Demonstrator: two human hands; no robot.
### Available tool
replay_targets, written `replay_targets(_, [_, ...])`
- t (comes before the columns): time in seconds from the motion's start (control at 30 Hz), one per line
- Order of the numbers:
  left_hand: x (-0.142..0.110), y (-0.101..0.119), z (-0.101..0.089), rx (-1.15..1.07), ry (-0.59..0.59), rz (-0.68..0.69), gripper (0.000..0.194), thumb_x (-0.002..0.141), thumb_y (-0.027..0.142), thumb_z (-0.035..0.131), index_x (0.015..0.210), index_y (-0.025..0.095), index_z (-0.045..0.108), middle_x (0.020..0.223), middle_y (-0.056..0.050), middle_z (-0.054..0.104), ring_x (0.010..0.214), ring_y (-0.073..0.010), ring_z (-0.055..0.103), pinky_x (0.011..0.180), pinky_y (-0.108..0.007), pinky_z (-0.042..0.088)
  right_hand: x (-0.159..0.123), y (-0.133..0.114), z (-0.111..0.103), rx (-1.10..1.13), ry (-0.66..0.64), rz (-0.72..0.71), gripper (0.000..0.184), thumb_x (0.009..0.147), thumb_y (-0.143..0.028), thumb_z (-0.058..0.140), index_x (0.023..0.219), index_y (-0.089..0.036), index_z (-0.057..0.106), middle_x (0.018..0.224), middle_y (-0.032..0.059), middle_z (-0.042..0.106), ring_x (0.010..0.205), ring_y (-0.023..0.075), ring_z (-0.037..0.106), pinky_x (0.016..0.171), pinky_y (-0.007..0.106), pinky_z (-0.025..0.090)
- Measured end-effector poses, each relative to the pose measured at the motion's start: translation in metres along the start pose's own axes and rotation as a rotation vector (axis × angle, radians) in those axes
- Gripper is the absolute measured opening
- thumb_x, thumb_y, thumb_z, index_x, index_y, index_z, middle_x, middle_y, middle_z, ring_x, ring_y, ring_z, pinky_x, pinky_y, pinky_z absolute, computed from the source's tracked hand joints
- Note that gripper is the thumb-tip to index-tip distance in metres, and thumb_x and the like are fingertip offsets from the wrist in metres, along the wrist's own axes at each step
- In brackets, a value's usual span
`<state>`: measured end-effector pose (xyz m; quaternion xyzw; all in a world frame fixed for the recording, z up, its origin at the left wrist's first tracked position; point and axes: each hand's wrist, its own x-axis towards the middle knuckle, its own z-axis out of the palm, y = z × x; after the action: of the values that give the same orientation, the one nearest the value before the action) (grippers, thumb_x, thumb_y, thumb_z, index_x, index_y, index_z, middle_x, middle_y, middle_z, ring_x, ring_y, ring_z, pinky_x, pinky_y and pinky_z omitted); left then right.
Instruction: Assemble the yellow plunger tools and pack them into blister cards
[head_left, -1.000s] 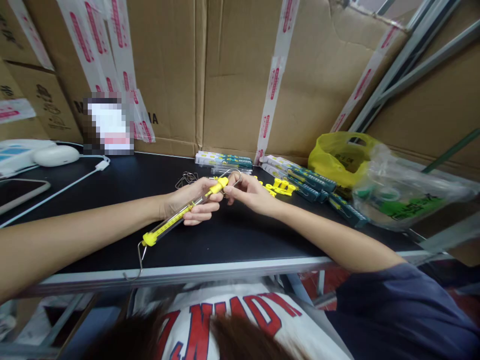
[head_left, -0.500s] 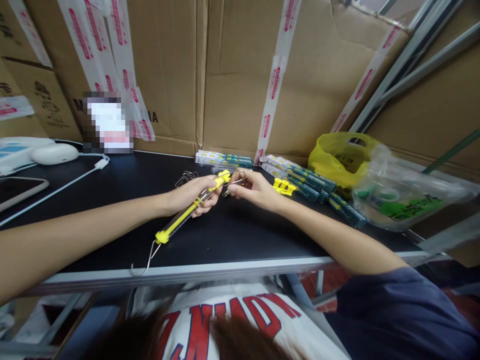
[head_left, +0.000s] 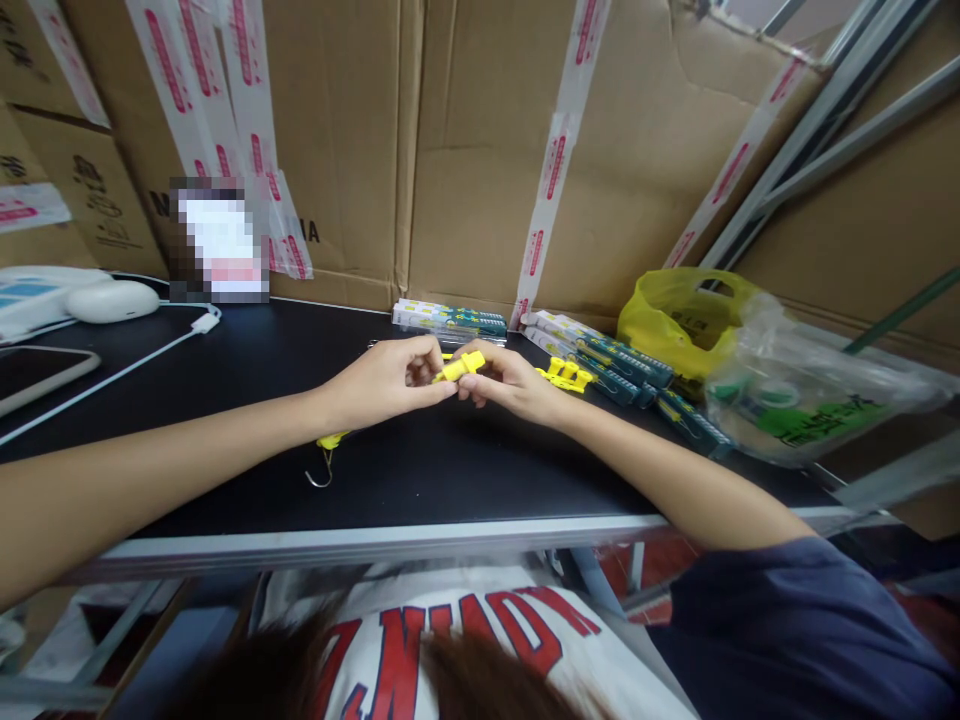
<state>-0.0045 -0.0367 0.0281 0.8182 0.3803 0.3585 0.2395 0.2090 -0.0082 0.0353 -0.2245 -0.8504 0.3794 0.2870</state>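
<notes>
A tubular spring scale with yellow ends is between my hands. Its yellow top piece (head_left: 463, 366) shows at the fingertips. My left hand (head_left: 390, 380) is closed around it and hides most of the tube. Behind my left wrist the lower yellow end and a metal hook (head_left: 320, 480) stick out over the black tabletop. My right hand (head_left: 506, 380) pinches the top piece with thumb and fingers; whether a small metal part is also in it, I cannot tell. Several yellow plastic pieces (head_left: 568, 375) lie just right of my right hand.
Behind my hands lie printed boxes (head_left: 450, 316) and clear tubes; more boxes (head_left: 600, 350) are stacked to the right. A yellow bag (head_left: 675, 320) and a clear plastic bag (head_left: 795, 400) stand at far right. At left are a phone (head_left: 45, 375), a cable and a white device (head_left: 112, 303).
My left hand has turned over and moved right along the spring scale, covering its tube. The hooked end has shifted up and right. The metal wire part at my right fingers no longer shows.
</notes>
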Motion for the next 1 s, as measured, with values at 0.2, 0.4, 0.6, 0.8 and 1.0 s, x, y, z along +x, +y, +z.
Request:
replay_targets(0.2, [0.0,-0.001,-0.002,0.013,-0.016,0.07,0.025,0.08,0.038,0.063,0.077,0.018,0.049,0.061,0.006,0.048,0.055,-0.008,0.043,0.052,-0.02,0.034,-0.002,-0.001,0.001,-0.076,0.011,-0.071,0.032,0.089,-0.045,0.057,0.106,-0.018,0.049,0.084,0.0003,0.055,0.071,0.0109,0.057,0.062,0.023,0.051])
replay_targets(0.4, [-0.001,-0.007,-0.005,0.417,0.015,0.317,0.02,0.082,0.036,0.061,0.078,0.019,0.053,0.066,0.004,0.056,0.057,-0.0099,0.048,0.054,-0.022,0.032,-0.002,-0.001,-0.009,-0.608,0.015,-0.341,0.033,0.087,-0.039,0.063,0.108,-0.018,0.05,0.101,0.0072,0.06,0.088,0.0165,0.058,0.078,0.029,0.047])
replay_targets(0.6, [0.0,-0.012,-0.005,0.759,0.052,0.529,0.024,0.091,0.04,0.05,0.082,0.019,0.058,0.073,-0.003,0.06,0.069,-0.0159,0.054,0.056,-0.025,0.031,-0.003,-0.002,-0.012,-0.754,-0.041,-0.384,0.036,0.084,-0.046,0.063,0.1,-0.018,0.049,0.092,0.007,0.059,0.081,0.0177,0.055,0.072,0.029,0.045])
replay_targets(0.8, [0.001,-0.007,-0.005,0.764,0.033,0.52,0.025,0.092,0.038,0.049,0.077,0.02,0.056,0.065,-0.003,0.055,0.065,-0.0162,0.051,0.056,-0.026,0.032,-0.007,-0.006,-0.011,-0.7,-0.033,-0.35,0.018,0.099,-0.025,0.031,0.098,-0.019,0.048,0.093,0.0073,0.058,0.083,0.0166,0.053,0.077,0.029,0.043])
replay_targets(1.0, [0.0,-0.007,-0.004,0.792,0.049,0.53,0.025,0.093,0.036,0.048,0.077,0.019,0.056,0.066,-0.004,0.057,0.066,-0.0169,0.053,0.056,-0.026,0.032,-0.007,-0.007,-0.008,-0.781,-0.031,-0.333,0.018,0.097,-0.021,0.032,0.102,-0.02,0.049,0.091,0.0066,0.059,0.081,0.017,0.054,0.076,0.029,0.042])
